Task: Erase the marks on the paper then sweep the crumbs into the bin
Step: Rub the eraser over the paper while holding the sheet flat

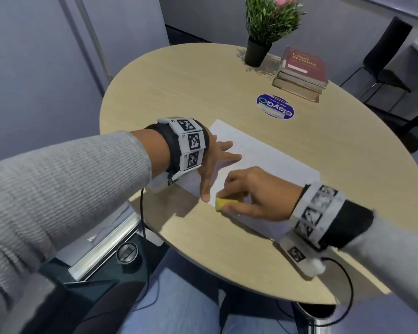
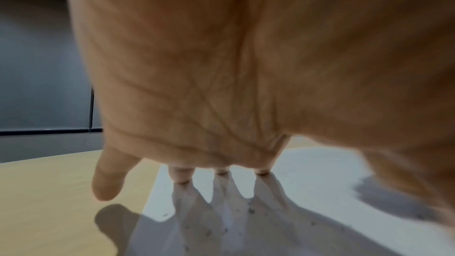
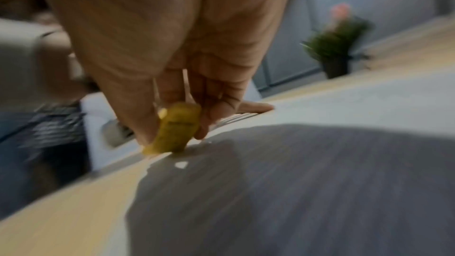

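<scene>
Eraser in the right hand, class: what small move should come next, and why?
Probably another short rubbing stroke inward from the paper's near edge. The right hand pinches the yellow eraser against that edge, the left hand presses the sheet flat, and crumbs already lie on it.

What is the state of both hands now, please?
Left hand: open, fingers spread flat, pressing on the paper.
Right hand: closed on the yellow eraser, pinching it against the paper's near edge.
</scene>
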A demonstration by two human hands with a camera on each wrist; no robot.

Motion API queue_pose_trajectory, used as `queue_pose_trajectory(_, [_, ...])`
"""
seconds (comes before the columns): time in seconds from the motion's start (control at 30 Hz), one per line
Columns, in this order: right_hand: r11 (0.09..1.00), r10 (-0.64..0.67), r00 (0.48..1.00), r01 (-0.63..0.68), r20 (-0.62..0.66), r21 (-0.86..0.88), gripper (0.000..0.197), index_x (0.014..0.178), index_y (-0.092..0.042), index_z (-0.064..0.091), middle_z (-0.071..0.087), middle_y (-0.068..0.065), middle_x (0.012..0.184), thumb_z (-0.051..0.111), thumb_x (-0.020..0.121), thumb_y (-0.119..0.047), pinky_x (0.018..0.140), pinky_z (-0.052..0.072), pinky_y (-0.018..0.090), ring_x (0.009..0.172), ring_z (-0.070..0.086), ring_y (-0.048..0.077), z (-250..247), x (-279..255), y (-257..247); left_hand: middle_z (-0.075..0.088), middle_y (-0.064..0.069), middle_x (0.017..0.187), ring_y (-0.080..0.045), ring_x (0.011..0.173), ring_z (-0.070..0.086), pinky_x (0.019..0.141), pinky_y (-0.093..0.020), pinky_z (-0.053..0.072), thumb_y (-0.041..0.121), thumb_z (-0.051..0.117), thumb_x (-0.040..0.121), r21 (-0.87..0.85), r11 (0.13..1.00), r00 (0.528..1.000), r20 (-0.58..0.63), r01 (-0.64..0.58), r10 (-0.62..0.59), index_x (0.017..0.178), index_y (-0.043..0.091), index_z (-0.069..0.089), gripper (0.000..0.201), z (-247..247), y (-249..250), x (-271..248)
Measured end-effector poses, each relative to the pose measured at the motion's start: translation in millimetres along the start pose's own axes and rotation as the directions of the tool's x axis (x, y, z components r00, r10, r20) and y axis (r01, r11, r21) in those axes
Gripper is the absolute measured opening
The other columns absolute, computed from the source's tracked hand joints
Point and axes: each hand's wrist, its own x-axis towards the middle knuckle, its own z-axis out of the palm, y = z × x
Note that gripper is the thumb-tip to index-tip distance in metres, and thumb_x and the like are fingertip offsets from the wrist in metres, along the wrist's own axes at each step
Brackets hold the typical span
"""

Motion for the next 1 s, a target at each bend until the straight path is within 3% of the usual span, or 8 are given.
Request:
queue_pose_trajectory(0.13, [0.977,0.204,0.96,-0.213,-0.194,-0.027,0.022,0.097,-0.014,0.073,0.064,0.005,0.084,0.066,0.083,-0.029,0.074,0.049,0.037,0.072,0.058,0.018,-21.0,6.4,32.7,-0.029,0.005,0.156,-0.026,0.147,-0.015,0.115,-0.055,0.006,0.062,0.077,0.064,0.013,1.0,1.0,-0.006,0.005,-0.005,0.148,0.04,-0.021,0.131,-0.4,1.2,0.5])
queue_pose_trajectory(0.3, [1.0,-0.017,1.0,0.017,0.002,0.001,0.03,0.105,-0.018,0.07,0.057,-0.006,0.085,0.059,0.085,-0.037,0.068,0.041,0.014,0.068,0.05,0.002,1.3,-4.3,4.9,-0.029,0.005,0.156,-0.027,0.146,-0.017,0.114,-0.056,0.004,0.06,0.078,0.064,-0.011,1.0,1.0,0.011,0.005,-0.005,0.148,0.039,-0.02,0.131,-1.4,0.1,2.0])
queue_pose_trajectory(0.4, [0.988,0.155,0.98,-0.154,-0.128,0.024,0.024,0.102,-0.018,0.072,0.063,0.001,0.085,0.064,0.084,-0.032,0.072,0.048,0.028,0.069,0.054,0.01,-17.6,-1.2,29.9,-0.028,0.005,0.157,-0.028,0.147,-0.016,0.114,-0.056,0.005,0.06,0.078,0.064,-0.009,1.0,1.0,0.001,0.004,-0.004,0.148,0.039,-0.019,0.131,-2.3,1.9,-1.7])
queue_pose_trajectory(0.47, [0.987,0.156,0.975,-0.161,-0.157,-0.019,0.024,0.101,-0.017,0.072,0.064,0.002,0.086,0.064,0.084,-0.032,0.075,0.049,0.034,0.07,0.054,0.011,-17.1,-2.3,33.2,-0.027,0.004,0.157,-0.028,0.147,-0.015,0.114,-0.056,0.005,0.059,0.078,0.064,-0.006,1.0,1.0,-0.004,0.002,-0.002,0.149,0.038,-0.019,0.13,-2.7,2.0,-1.2])
queue_pose_trajectory(0.6, [0.998,-0.07,0.997,0.07,0.017,0.005,0.032,0.108,-0.017,0.069,0.057,-0.005,0.09,0.056,0.086,-0.038,0.073,0.044,0.017,0.072,0.049,0.003,2.7,-6.8,5.1,-0.027,0.004,0.157,-0.029,0.146,-0.017,0.114,-0.057,0.005,0.058,0.079,0.065,-0.013,1.0,1.0,0.0,0.004,-0.004,0.149,0.038,-0.019,0.131,-0.8,0.7,0.5])
queue_pose_trajectory(0.73, [0.991,0.129,0.982,-0.132,-0.139,-0.013,0.027,0.105,-0.015,0.07,0.062,-0.002,0.092,0.061,0.085,-0.032,0.08,0.049,0.035,0.077,0.054,0.01,-17.7,1.4,32.7,-0.026,0.002,0.158,-0.029,0.146,-0.017,0.115,-0.055,0.002,0.056,0.079,0.065,-0.021,1.0,1.0,-0.018,-0.012,0.012,0.149,0.037,-0.019,0.131,-0.8,1.8,-1.9])
queue_pose_trajectory(0.87, [0.997,-0.077,0.997,0.077,0.009,0.016,0.033,0.108,-0.017,0.069,0.057,-0.007,0.09,0.053,0.087,-0.038,0.076,0.042,0.016,0.076,0.05,0.003,1.1,1.0,5.7,-0.027,0.005,0.157,-0.029,0.146,-0.017,0.114,-0.056,0.003,0.06,0.08,0.062,-0.024,1.0,1.0,-0.009,-0.007,0.007,0.149,0.04,-0.019,0.132,0.3,-1.5,1.9])
queue_pose_trajectory(1.0, [0.993,0.115,0.985,-0.115,-0.131,0.009,0.026,0.106,-0.017,0.07,0.064,-0.002,0.093,0.059,0.087,-0.031,0.078,0.048,0.03,0.077,0.054,0.009,-17.6,6.8,35.0,-0.026,0.006,0.157,-0.029,0.146,-0.017,0.114,-0.058,0.003,0.06,0.08,0.061,-0.028,1.0,1.0,-0.014,-0.008,0.008,0.148,0.042,-0.019,0.133,0.5,-1.8,1.1])
